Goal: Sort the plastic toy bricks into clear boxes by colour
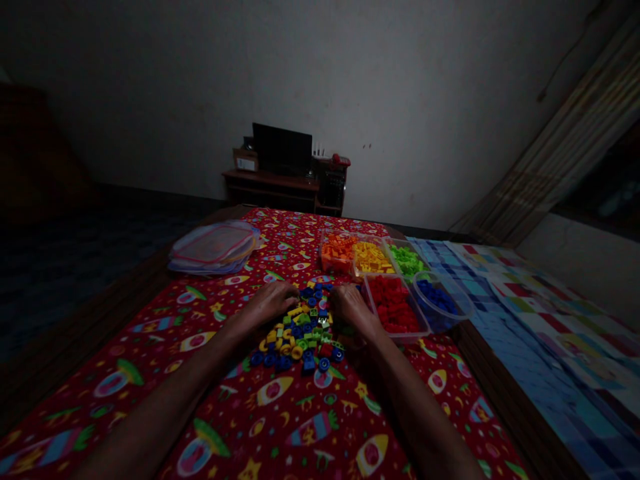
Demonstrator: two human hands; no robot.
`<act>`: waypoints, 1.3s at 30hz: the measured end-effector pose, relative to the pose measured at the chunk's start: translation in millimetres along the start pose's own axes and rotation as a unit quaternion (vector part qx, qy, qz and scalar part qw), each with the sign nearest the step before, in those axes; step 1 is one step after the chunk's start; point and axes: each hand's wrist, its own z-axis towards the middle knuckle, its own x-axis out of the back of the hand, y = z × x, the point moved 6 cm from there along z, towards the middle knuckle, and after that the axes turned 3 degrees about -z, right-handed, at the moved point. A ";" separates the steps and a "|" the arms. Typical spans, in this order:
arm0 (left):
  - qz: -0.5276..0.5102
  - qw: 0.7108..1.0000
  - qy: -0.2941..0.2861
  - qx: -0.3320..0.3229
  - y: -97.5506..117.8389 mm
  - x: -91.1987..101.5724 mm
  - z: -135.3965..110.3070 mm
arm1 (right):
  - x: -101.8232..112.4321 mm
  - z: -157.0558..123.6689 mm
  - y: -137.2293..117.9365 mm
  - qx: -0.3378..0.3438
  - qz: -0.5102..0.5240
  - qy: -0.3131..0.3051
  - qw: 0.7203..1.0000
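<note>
A heap of small mixed bricks [303,330], blue, yellow, green and red, lies on a red patterned cloth [280,427]. My left hand [270,301] rests on the cloth against the left side of the heap, fingers curled inward at its far edge. My right hand [353,308] sits against the right side, fingers bent toward the heap. Both hands cup the pile between them. In the dim light I cannot make out any brick held in either hand.
Clear tubs stand right of the hands: orange bricks [338,251], yellow [371,258], green [407,260], red [394,305], and a round tub of blue [437,300]. A stack of lids [215,247] lies far left. A checked cloth [540,320] covers the right. A desk with a screen [285,170] stands by the wall.
</note>
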 end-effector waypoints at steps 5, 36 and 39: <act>-0.173 0.979 0.039 0.100 -12.4 7.2 6.0 | 2.3 1.0 4.2 -0.018 0.011 0.007 1.000; -0.260 0.959 0.078 0.085 7.4 11.9 6.1 | 48.8 -0.2 -27.8 0.025 0.217 0.079 0.973; -0.171 0.978 0.085 0.085 2.6 14.8 6.8 | 68.3 2.6 4.9 -0.021 0.221 0.119 0.968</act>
